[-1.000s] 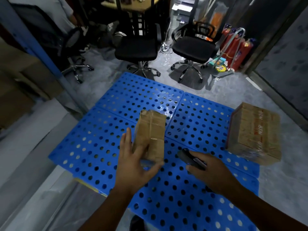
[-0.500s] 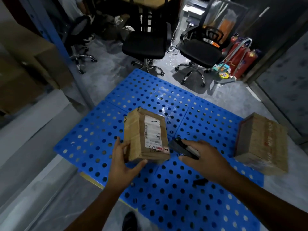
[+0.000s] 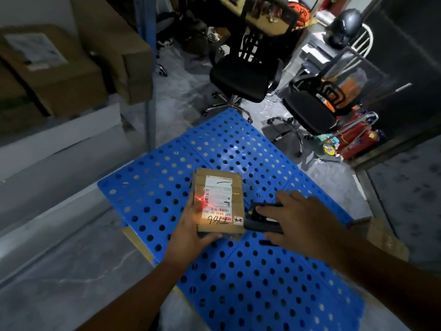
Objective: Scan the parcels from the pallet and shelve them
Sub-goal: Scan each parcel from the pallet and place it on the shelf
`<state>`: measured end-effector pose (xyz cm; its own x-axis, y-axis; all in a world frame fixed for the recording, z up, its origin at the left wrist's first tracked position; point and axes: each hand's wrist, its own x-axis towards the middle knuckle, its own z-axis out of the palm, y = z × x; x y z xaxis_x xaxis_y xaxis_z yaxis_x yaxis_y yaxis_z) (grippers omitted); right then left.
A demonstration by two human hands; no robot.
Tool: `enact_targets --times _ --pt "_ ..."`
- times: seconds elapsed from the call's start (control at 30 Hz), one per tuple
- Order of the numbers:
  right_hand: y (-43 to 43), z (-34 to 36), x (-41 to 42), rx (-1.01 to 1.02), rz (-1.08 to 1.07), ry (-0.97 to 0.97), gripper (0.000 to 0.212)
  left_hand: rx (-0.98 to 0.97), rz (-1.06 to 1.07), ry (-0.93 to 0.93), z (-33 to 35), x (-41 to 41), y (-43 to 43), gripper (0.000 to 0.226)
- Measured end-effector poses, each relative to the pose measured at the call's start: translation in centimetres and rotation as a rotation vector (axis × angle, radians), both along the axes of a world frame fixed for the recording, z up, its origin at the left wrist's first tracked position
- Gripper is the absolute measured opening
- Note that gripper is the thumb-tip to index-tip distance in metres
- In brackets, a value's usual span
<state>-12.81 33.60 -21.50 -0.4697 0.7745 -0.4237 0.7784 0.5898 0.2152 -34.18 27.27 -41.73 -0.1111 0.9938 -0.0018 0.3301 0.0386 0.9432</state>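
Note:
My left hand (image 3: 191, 231) holds a small brown cardboard parcel (image 3: 219, 201) above the blue perforated pallet (image 3: 250, 271), white shipping label facing up. A red laser mark shines on the label's left edge. My right hand (image 3: 303, 219) grips a black handheld scanner (image 3: 260, 218) just right of the parcel, its nose pointed at the label. A second, larger brown parcel (image 3: 384, 237) lies at the pallet's right edge, partly hidden behind my right forearm.
Shelving at the left carries large cardboard boxes (image 3: 71, 68) beside a blue upright post (image 3: 149, 68). Two black office chairs (image 3: 243, 75) (image 3: 310, 111) stand beyond the pallet. Red fire extinguishers (image 3: 355, 137) lean at the right. Grey floor surrounds the pallet.
The parcel has been turned from its edge to label-up and lifted nearer. The scanner moved in beside it and a red laser now falls on the label. The view swung left.

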Motion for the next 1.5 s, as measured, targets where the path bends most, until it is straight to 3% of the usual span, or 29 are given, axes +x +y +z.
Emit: enact_targets --times 0.23,0.63,1.0,1.1,1.27,1.37,1.5 --pt "0.3 2.7 -0.4 0.059 0.100 -0.146 0.062 -0.016 0.077 -0.036 -0.9 0.7 -0.5 0.099" --pt "-2.1 2.1 5.2 0.066 0.156 -0.069 0.052 -0.033 0.230 -0.106 -1.3 5.5 -5.0 0.110" --pt "-4.2 1.8 6.3 0.026 0.290 -0.073 0.055 -0.043 0.379 0.014 -0.5 6.7 -10.8 0.112" --pt "-4.6 1.7 4.5 0.022 0.302 -0.024 0.056 -0.029 0.432 -0.013 0.5 5.4 -12.8 0.110" --pt "-7.1 -0.5 -1.5 -0.126 0.134 0.207 0.061 0.007 0.499 -0.011 2.9 0.7 -18.5 0.111" --pt "-10.5 -2.8 -7.2 -0.237 0.088 0.411 0.057 0.006 0.553 0.012 3.9 -3.8 -24.3 0.111" --pt "-17.0 -5.0 -17.4 -0.322 0.165 0.501 0.060 -0.016 0.747 0.025 4.4 -11.3 -34.4 0.106"
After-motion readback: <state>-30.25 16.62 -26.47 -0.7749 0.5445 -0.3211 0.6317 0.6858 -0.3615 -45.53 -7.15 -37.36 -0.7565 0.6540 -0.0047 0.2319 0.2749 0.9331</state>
